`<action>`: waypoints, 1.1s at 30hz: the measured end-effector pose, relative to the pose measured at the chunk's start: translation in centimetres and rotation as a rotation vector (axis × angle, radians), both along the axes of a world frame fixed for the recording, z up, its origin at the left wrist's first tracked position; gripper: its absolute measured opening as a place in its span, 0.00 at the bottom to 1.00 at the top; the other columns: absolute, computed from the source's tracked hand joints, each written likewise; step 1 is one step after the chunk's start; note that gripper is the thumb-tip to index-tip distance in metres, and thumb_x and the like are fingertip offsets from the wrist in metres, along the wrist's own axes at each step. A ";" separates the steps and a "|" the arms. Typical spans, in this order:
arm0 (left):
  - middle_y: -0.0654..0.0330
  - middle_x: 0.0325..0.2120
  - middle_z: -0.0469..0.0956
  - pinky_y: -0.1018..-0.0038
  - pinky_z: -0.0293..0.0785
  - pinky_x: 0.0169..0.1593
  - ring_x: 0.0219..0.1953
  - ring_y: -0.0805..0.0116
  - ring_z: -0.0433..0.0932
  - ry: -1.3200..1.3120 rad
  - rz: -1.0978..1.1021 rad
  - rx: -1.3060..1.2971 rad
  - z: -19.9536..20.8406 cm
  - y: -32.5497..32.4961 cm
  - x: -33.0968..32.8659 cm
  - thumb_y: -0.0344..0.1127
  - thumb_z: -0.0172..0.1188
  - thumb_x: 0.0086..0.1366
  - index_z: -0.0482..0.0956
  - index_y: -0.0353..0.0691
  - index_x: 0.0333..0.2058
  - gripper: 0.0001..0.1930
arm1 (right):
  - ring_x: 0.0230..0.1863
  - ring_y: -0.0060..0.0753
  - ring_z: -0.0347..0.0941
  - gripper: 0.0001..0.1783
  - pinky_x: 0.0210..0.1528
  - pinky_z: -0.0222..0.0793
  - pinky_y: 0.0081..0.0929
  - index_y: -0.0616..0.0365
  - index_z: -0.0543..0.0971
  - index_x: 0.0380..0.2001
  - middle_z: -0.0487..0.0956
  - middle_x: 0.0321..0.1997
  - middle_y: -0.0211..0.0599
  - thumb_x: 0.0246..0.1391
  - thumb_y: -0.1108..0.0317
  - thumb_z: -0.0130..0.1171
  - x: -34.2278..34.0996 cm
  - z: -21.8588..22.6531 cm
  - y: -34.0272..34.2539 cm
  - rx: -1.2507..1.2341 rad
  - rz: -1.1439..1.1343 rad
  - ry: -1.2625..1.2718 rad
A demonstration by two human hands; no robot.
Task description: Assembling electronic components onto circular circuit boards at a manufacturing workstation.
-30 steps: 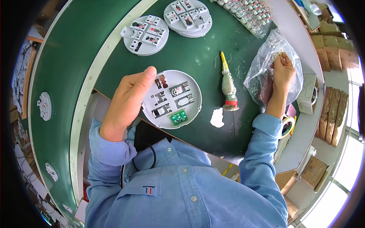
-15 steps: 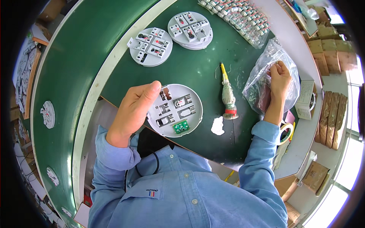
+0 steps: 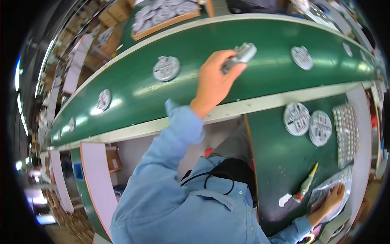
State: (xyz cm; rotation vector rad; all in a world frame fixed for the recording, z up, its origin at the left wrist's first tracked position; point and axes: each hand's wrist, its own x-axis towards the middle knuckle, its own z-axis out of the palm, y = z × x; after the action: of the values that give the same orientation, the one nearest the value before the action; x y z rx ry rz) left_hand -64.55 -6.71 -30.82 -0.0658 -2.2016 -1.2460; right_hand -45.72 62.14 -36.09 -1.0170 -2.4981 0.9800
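Our left hand (image 3: 214, 79) reaches out over the green conveyor belt (image 3: 134, 91) with its fingers clenched around a round white disc (image 3: 240, 55), held at the far side of the belt, just above its surface. Our right hand (image 3: 334, 194) is down at the lower right, buried in a clear plastic bag (image 3: 325, 191) on the green tabletop (image 3: 276, 162); whether its fingers grip anything inside we cannot tell.

Beside the bag lies a screwdriver with a yellow tip (image 3: 305, 184), and near its lower end a small white scrap (image 3: 285, 199). Further up the tabletop two more round discs (image 3: 308, 123) lie side by side, touching or nearly so, with a tray of small grey parts (image 3: 347, 134) just to their right. On the belt, other discs (image 3: 166, 68) ride well apart from each other.
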 end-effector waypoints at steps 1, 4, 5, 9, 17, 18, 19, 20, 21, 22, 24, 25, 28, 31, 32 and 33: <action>0.51 0.42 0.86 0.63 0.79 0.49 0.42 0.55 0.84 0.013 0.043 -0.018 -1.4 -1.1 -0.7 0.42 0.75 0.70 0.84 0.34 0.50 0.19 | 0.61 0.41 0.82 0.29 0.58 0.84 0.37 0.65 0.74 0.72 0.82 0.66 0.50 0.76 0.62 0.61 -0.1 0.2 0.2 0.030 0.008 -0.017; 0.46 0.54 0.85 0.58 0.80 0.60 0.55 0.49 0.85 -0.095 0.002 -0.222 -4.0 -4.1 -2.3 0.39 0.75 0.67 0.83 0.36 0.56 0.22 | 0.61 0.42 0.82 0.29 0.58 0.84 0.37 0.64 0.73 0.73 0.82 0.65 0.51 0.75 0.62 0.60 0.7 -1.9 4.2 -0.067 0.036 0.081; 0.45 0.55 0.84 0.57 0.79 0.62 0.57 0.47 0.84 -0.037 0.072 -0.335 -3.6 -5.6 -2.2 0.39 0.75 0.67 0.83 0.36 0.56 0.23 | 0.60 0.41 0.82 0.29 0.57 0.84 0.37 0.64 0.73 0.73 0.82 0.65 0.50 0.75 0.62 0.60 0.6 -2.8 5.9 -0.051 0.031 0.098; 0.45 0.58 0.83 0.57 0.78 0.65 0.60 0.44 0.83 0.021 0.418 -0.695 -2.9 -17.4 -1.0 0.40 0.74 0.66 0.84 0.39 0.57 0.23 | 0.60 0.39 0.82 0.29 0.56 0.84 0.36 0.64 0.74 0.72 0.83 0.65 0.47 0.75 0.61 0.60 -1.2 -4.0 6.8 -0.047 0.054 0.073; 0.49 0.43 0.91 0.63 0.84 0.51 0.45 0.58 0.90 -0.364 0.071 -0.368 -4.5 -28.6 -0.7 0.39 0.66 0.74 0.90 0.38 0.47 0.12 | 0.61 0.43 0.82 0.28 0.58 0.83 0.38 0.71 0.76 0.70 0.83 0.65 0.53 0.73 0.65 0.61 0.1 0.1 0.8 -0.057 -0.077 0.141; 0.51 0.42 0.91 0.65 0.83 0.51 0.45 0.60 0.89 -0.398 0.105 -0.403 -4.3 -28.8 0.8 0.37 0.66 0.75 0.90 0.37 0.47 0.12 | 0.57 0.38 0.82 0.25 0.55 0.83 0.36 0.68 0.79 0.67 0.84 0.62 0.50 0.72 0.67 0.61 0.7 -2.0 3.5 0.235 0.026 0.089; 0.52 0.42 0.91 0.66 0.84 0.51 0.44 0.62 0.89 -0.414 0.172 -0.392 -4.4 -29.2 2.2 0.35 0.65 0.75 0.91 0.36 0.46 0.11 | 0.53 0.33 0.82 0.23 0.52 0.83 0.32 0.65 0.80 0.66 0.86 0.57 0.45 0.71 0.69 0.60 -1.2 -0.9 1.1 0.077 0.018 -0.039; 0.52 0.41 0.91 0.67 0.84 0.51 0.43 0.63 0.89 -0.451 0.176 -0.391 -4.1 -29.9 3.4 0.33 0.64 0.75 0.91 0.34 0.45 0.10 | 0.50 0.31 0.83 0.23 0.50 0.82 0.29 0.65 0.80 0.66 0.87 0.53 0.41 0.71 0.69 0.60 -1.8 -1.2 0.1 0.041 -0.003 -0.022; 0.51 0.41 0.91 0.68 0.84 0.49 0.42 0.64 0.89 -0.410 0.164 -0.393 -3.9 -29.2 3.4 0.31 0.64 0.75 0.90 0.32 0.44 0.09 | 0.44 0.29 0.82 0.21 0.44 0.79 0.29 0.63 0.81 0.63 0.87 0.48 0.39 0.71 0.67 0.61 -1.3 -3.2 2.3 0.075 0.003 0.075; 0.51 0.39 0.90 0.67 0.83 0.47 0.40 0.64 0.88 -0.361 0.159 -0.383 -2.7 -27.2 4.0 0.30 0.64 0.75 0.89 0.31 0.45 0.09 | 0.43 0.28 0.82 0.23 0.45 0.80 0.28 0.66 0.82 0.64 0.88 0.48 0.41 0.69 0.69 0.62 -2.1 -3.0 -0.4 0.083 -0.067 0.124; 0.51 0.37 0.89 0.66 0.82 0.44 0.37 0.63 0.87 -0.396 0.123 -0.270 0.8 -17.9 3.9 0.30 0.65 0.74 0.88 0.31 0.43 0.08 | 0.53 0.39 0.86 0.27 0.53 0.83 0.33 0.71 0.79 0.66 0.89 0.56 0.49 0.69 0.66 0.64 -0.9 -2.6 -0.8 0.164 -0.084 0.118; 0.51 0.36 0.88 0.66 0.82 0.43 0.36 0.62 0.87 -0.318 0.004 -0.333 2.6 -13.1 5.1 0.30 0.65 0.74 0.88 0.32 0.42 0.07 | 0.53 0.39 0.86 0.27 0.53 0.83 0.33 0.71 0.79 0.66 0.89 0.56 0.49 0.69 0.66 0.64 0.1 -2.2 -1.5 0.173 -0.125 0.113; 0.49 0.35 0.86 0.65 0.81 0.41 0.34 0.55 0.87 -0.245 -0.309 -0.258 3.8 1.2 7.6 0.29 0.67 0.72 0.88 0.35 0.41 0.04 | 0.55 0.42 0.87 0.26 0.59 0.80 0.35 0.69 0.80 0.65 0.89 0.55 0.54 0.68 0.65 0.65 -0.1 -1.1 -3.4 0.411 -0.122 0.069; 0.50 0.35 0.85 0.61 0.80 0.38 0.36 0.49 0.86 -0.215 -0.556 -0.143 0.9 11.5 8.5 0.28 0.68 0.71 0.86 0.37 0.43 0.05 | 0.58 0.47 0.87 0.26 0.62 0.79 0.38 0.69 0.81 0.63 0.88 0.56 0.58 0.68 0.64 0.66 -0.8 -0.2 -5.5 0.386 -0.098 0.074; 0.50 0.35 0.85 0.61 0.80 0.38 0.36 0.49 0.86 -0.228 -0.584 -0.136 0.2 13.8 8.3 0.28 0.68 0.71 0.86 0.37 0.43 0.05 | 0.57 0.45 0.87 0.25 0.61 0.80 0.38 0.68 0.82 0.62 0.89 0.54 0.57 0.68 0.64 0.66 -1.1 -0.1 -5.9 0.416 -0.099 0.065; 0.50 0.34 0.84 0.62 0.80 0.37 0.34 0.50 0.85 -0.186 -0.604 -0.159 -0.5 15.9 8.2 0.26 0.68 0.70 0.86 0.36 0.42 0.04 | 0.55 0.46 0.88 0.23 0.58 0.80 0.39 0.66 0.83 0.59 0.89 0.52 0.56 0.67 0.64 0.67 -1.5 0.7 -6.7 0.437 -0.083 0.046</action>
State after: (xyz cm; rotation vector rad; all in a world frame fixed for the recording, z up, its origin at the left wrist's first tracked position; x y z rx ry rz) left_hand -56.35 9.21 -31.37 -0.7541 -2.5392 -1.4206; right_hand -47.20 55.46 -35.43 -0.9316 -2.4526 0.3983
